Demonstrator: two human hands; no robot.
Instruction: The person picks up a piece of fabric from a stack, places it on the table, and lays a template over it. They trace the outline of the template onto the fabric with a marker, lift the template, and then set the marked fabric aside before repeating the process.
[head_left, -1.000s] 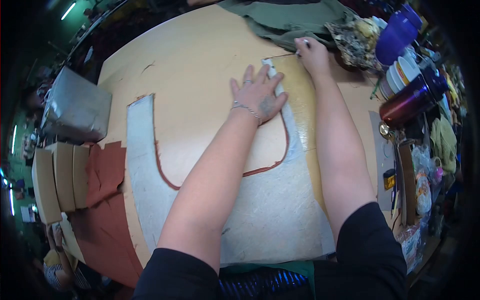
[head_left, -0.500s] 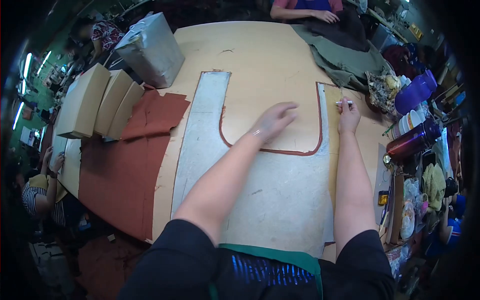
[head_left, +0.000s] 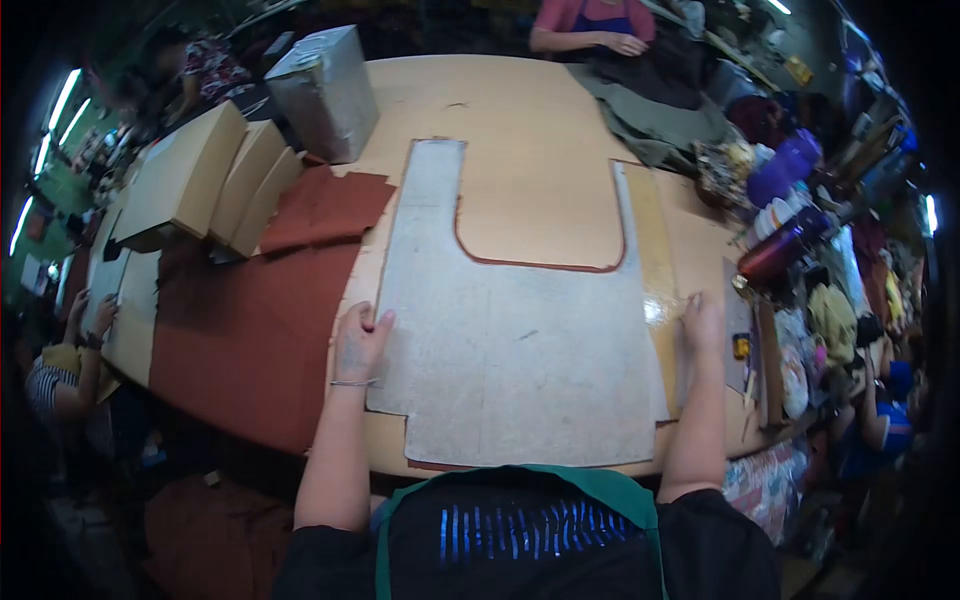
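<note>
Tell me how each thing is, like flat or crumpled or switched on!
Pale template: lying flat.
Yellow sheet: flat, shiny in one spot.
Rust-red cloth: spread out, rumpled near the boxes.
Green cloth: rumpled.
Cardboard boxes: side by side.
Silvery box: standing.
Light tube: lit.
Left hand: thumb out.
Right hand: blurred, grip unclear.

Open tan tabletop (head_left: 510, 100) beyond the flat grey U-notched panel (head_left: 520, 360); tan cardboard boxes (head_left: 190, 185) obstruct its far left, a shiny purple-red bottle (head_left: 785, 245) its right
</note>
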